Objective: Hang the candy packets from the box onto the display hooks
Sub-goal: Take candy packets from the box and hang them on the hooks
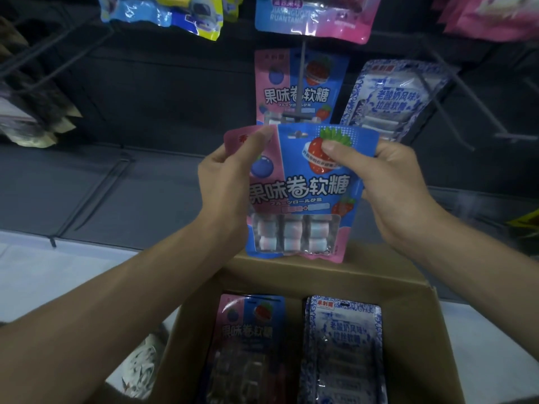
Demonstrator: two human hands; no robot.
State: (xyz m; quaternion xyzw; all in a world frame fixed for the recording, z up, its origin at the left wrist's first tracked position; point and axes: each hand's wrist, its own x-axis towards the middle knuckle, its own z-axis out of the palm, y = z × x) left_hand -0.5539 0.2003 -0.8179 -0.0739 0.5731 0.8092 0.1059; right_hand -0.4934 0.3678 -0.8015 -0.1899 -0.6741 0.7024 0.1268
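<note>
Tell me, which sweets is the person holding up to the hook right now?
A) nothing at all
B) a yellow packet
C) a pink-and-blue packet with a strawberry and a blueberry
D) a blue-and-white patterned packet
C: both the left hand and the right hand grip the pink-and-blue packet by its upper corners, just below the hook.

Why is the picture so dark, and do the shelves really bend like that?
Head view: dim, bluish light; the box interior is darkest; glare streaks the top packets; the wide lens bows the edges; only the held packet is sharp, its print readable.
</note>
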